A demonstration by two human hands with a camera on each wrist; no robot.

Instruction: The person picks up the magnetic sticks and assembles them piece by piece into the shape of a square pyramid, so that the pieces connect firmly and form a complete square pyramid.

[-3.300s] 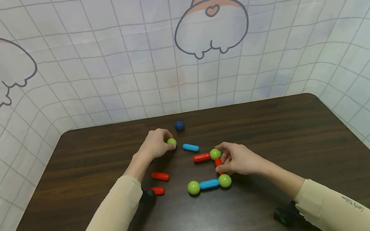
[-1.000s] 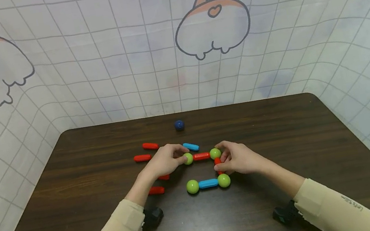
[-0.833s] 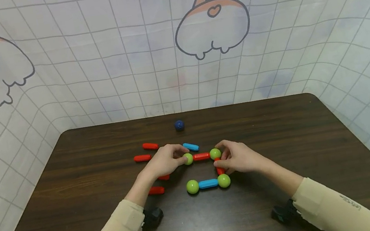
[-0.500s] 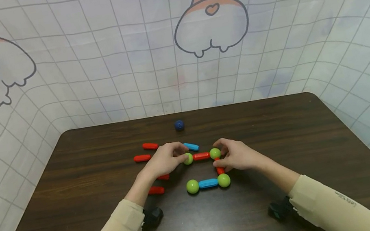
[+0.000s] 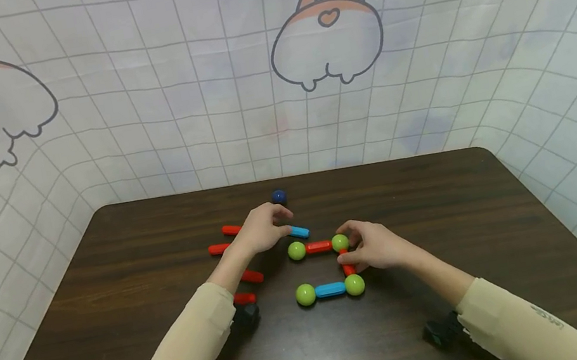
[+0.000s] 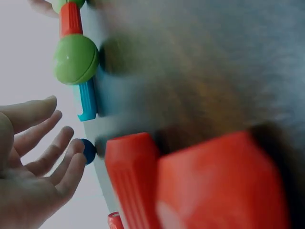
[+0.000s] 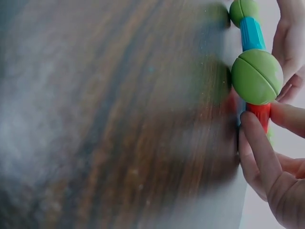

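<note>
My left hand (image 5: 262, 228) hovers beside a loose light blue stick (image 5: 299, 231), thumb near its left end. In the left wrist view its fingers are spread, with nothing between them, and the blue stick (image 6: 87, 100) lies beyond. My right hand (image 5: 375, 245) pinches a red stick (image 7: 259, 114) that forms the right side of a three-sided frame. A red stick (image 5: 319, 246) between a green ball (image 5: 297, 250) and a second green ball (image 5: 340, 242) makes the far side. The near side is a blue stick (image 5: 330, 290) between two more green balls (image 5: 355, 285).
Several loose red sticks (image 5: 244, 298) lie at the left, partly hidden by my left arm. A dark blue ball (image 5: 278, 196) sits near the far edge of the brown table (image 5: 411, 184). A patterned sheet (image 5: 255, 121) rises behind it.
My left hand put a green ball against the far red stick's left end, then let go and moved away toward the loose blue stick. My right hand stays at the red side stick.
</note>
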